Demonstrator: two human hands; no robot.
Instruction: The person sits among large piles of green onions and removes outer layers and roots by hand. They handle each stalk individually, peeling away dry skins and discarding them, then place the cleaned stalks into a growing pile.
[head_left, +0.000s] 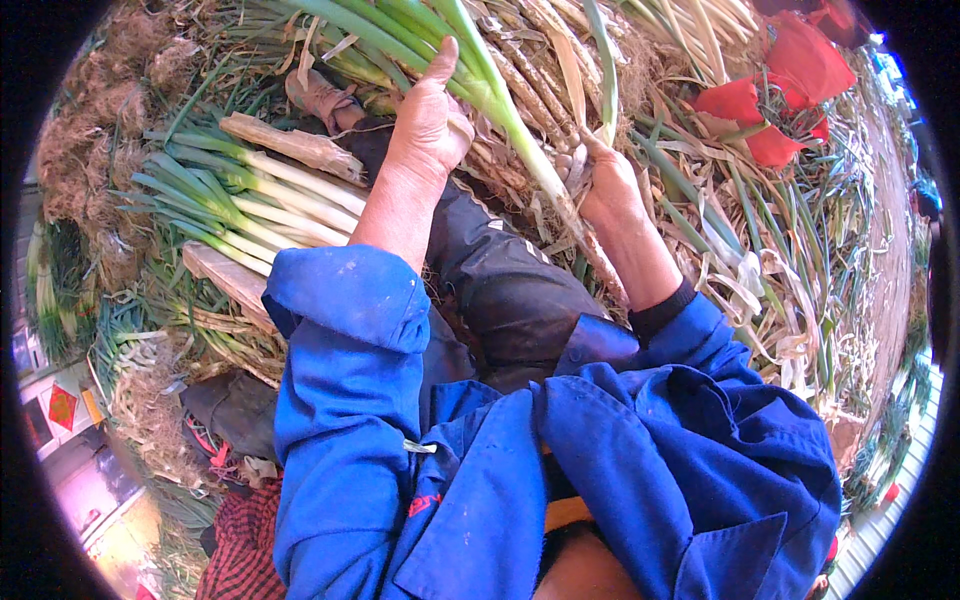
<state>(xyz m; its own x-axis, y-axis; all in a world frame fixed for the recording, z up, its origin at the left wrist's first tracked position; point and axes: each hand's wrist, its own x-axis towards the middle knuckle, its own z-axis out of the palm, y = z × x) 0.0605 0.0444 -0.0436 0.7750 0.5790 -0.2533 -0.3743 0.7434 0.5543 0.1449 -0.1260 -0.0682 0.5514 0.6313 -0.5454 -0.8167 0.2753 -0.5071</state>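
My left hand (435, 124) is closed around the green upper part of a large green onion (525, 142), thumb up along its leaves. The stalk slants down to the right, its brownish lower end lying beside my right forearm. My right hand (604, 176), right of the stalk, pinches a dry, peeled-looking leaf strip (576, 90); a green leaf stands just above the fingers. Whether that strip still joins the stalk cannot be told. Cleaned white-stemmed green onions (292, 202) lie in a row left of my left forearm, between two pieces of wood (292, 144).
Unpeeled green onions with dry skins (525, 75) are heaped beyond my hands. Stripped leaves (765, 247) cover the ground at right, near a red torn bag (757, 112). Root-covered bundles (112, 150) are piled at left. Someone in a checked red garment (244, 540) is at lower left.
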